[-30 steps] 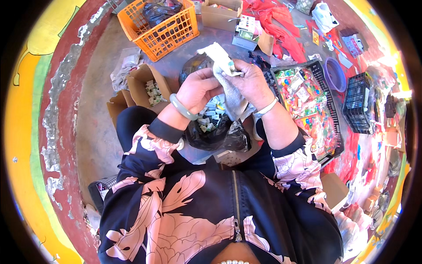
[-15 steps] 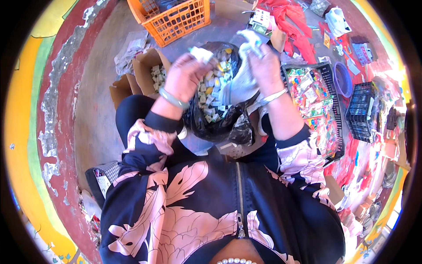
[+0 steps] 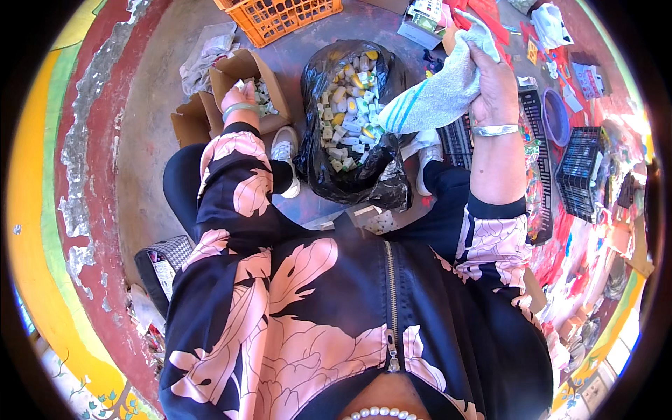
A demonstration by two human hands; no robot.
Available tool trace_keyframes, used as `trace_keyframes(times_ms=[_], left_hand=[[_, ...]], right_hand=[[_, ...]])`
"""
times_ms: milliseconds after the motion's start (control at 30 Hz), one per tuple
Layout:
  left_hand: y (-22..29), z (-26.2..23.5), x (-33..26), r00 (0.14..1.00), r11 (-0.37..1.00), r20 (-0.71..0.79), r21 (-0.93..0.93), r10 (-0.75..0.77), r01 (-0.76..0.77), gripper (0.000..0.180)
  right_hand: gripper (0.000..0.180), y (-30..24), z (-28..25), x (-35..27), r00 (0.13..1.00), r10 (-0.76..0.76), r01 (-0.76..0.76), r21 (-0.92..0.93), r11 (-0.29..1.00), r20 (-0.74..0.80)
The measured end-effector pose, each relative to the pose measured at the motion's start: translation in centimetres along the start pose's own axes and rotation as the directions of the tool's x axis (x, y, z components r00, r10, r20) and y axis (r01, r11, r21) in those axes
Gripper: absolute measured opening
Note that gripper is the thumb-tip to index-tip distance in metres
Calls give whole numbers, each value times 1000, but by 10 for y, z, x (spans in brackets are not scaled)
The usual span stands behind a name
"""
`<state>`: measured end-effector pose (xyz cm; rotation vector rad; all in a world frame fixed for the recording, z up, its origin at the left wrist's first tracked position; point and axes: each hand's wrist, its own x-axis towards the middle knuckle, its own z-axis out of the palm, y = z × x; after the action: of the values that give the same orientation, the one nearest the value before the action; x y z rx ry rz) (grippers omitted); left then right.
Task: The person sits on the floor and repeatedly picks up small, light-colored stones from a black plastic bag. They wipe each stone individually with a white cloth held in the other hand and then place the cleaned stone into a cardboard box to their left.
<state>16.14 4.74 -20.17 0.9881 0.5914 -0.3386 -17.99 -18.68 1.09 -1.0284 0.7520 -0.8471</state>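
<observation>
My left hand is over the open cardboard box on the left, its fingers closed round a small white piece that is mostly hidden. Small white pieces lie in that box. Off to the right, my right hand is raised and grips a white towel with blue stripes, whose striped end hangs toward the middle. Between my feet stands an open black plastic bag full of small white and green blocks and yellow-and-white pieces. The towel's end hangs beside the bag's right rim.
An orange crate stands at the far side. On the right are a black crate with colourful packets, a purple basin and another black crate. Beside the left box sits a second cardboard box. Red sheeting lies far right.
My left hand has moved from above the bag leftward to the cardboard box with the white piece. My right hand has swung right with the towel, which now hangs spread out.
</observation>
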Motion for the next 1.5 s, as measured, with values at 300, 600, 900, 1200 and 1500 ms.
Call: trace_keyframes(times_ms=[300,600,900,1200,1500], left_hand=[[-129,-15,-47,723,458,686,670,-81,-584,16],[-217,-64,-54,609,-421,512,443,-606,-792,29],[-213,-50,-77,676,-636,432,257,-598,-727,42],[-230,-62,-54,707,-642,401,306,-583,-703,45],[-251,-66,-28,647,-623,236,174,-725,-762,47]], right_hand=[[20,-13,-4,-7,1000,-15,16,74,997,-20],[24,-17,-30,-4,998,39,-52,228,972,59],[27,-21,-51,-10,995,81,-95,315,944,57],[28,-22,-36,-12,988,128,-105,244,964,-82],[26,-20,-43,-19,992,126,-123,260,958,7]])
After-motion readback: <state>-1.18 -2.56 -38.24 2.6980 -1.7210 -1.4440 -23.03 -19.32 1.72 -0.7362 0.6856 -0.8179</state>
